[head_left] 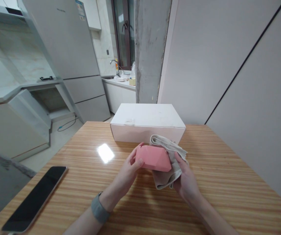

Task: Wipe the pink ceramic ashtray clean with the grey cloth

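My left hand (131,166) grips the left end of a pink, faceted case-like object (154,157), thumb in front and fingers behind. The object is held above the table, slightly tilted, its right end against a folded grey-beige cloth (166,179). My right hand (186,178) is closed on the cloth's right side, with the thumb on top and the other fingers mostly hidden under it. Part of the cloth lies behind and below the pink object. A grey band (99,209) is around my left wrist.
A white box (147,116) stands on the wood-grain table (219,182) just beyond my hands. At the table's left edge lies a dark-screened phone (36,199). A wall rises along the right side; a fridge (81,58) and a kitchen counter are farther back.
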A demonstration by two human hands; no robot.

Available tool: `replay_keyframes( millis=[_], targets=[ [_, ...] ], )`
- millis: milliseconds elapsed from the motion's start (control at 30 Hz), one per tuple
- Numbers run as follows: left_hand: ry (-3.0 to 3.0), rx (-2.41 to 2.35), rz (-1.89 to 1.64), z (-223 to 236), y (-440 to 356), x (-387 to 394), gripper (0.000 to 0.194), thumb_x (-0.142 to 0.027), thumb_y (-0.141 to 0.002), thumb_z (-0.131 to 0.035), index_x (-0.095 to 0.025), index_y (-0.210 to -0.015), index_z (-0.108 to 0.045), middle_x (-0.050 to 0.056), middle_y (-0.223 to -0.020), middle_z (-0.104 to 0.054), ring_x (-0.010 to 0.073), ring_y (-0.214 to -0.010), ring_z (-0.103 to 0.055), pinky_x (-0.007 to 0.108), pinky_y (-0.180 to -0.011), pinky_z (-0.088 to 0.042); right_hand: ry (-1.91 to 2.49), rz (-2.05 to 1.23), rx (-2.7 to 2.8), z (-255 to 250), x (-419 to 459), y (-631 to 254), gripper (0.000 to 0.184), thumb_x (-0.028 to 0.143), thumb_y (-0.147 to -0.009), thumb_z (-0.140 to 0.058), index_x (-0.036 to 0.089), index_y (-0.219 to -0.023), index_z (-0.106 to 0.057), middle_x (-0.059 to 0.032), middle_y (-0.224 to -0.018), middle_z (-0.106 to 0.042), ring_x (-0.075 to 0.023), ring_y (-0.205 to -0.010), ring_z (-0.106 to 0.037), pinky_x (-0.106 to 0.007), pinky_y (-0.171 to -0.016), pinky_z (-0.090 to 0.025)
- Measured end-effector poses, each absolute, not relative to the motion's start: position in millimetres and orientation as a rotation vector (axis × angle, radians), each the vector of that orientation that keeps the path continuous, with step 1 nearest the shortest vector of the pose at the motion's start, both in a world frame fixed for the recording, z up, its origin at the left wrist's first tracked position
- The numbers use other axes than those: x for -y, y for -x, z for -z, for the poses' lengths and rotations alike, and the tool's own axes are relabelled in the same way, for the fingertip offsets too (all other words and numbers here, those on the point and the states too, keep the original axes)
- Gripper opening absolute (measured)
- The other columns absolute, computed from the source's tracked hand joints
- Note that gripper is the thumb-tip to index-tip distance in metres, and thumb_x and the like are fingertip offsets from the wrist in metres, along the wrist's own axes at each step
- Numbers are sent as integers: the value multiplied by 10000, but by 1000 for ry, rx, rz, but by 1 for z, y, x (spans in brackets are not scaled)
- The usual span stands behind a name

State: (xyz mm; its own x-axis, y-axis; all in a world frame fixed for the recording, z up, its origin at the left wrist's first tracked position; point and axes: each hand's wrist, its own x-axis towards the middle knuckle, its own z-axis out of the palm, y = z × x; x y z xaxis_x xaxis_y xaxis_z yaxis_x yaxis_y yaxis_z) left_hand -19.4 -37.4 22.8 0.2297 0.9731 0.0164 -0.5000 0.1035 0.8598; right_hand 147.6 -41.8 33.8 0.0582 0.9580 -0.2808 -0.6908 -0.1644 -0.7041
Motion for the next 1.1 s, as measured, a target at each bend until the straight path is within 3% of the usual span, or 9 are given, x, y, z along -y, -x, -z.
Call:
replay_keyframes(
  millis=[100,433,767,933,1100],
  targets=[
    [-821,-624,-1143,-26,17,42,883,-444,-624,-818,-251,-1397,-440,120,-1291,-575,278,-1153,-544,353,-935,-442,839,-1482,458,-32,41,-147,309,434,-663,-784,224,-887,-746,-33,-967,-777,-284,-1023,-675,-379,-887,-531],
    [-882,-918,-1243,-15,19,33,961,-349,-553,-856,-170,-1393,-423,148,-1224,-622,281,-1093,-584,348,-919,-458,848,-1512,455,-45,42,-151,311,443,-637,-788,218,-850,-759,-55,-961,-777,-322,-1077,-655,-408,-890,-540],
    [-927,-1029,-1295,-16,16,30,732,-316,-562,-849,-153,-1233,-606,132,-1238,-639,321,-1166,-557,396,-991,-433,804,-1562,459,-47,42,-152,294,431,-709,-721,206,-894,-762,-66,-996,-770,-317,-1089,-651,-424,-933,-513],
    [-808,-912,-1268,-9,19,28,530,-490,-777,-645,-180,-1206,-639,115,-1338,-577,302,-1269,-483,406,-1018,-402,766,-1613,423,-45,38,-152,293,408,-776,-640,190,-932,-758,-65,-994,-770,-305,-1085,-652,-422,-926,-510],
    [-929,-940,-1293,-19,19,32,526,-375,-779,-691,-167,-1253,-594,115,-1319,-593,270,-1258,-490,366,-1051,-351,852,-1608,308,-47,37,-154,297,387,-847,-554,181,-921,-755,-57,-925,-783,-282,-1004,-690,-409,-904,-522]
  ],
)
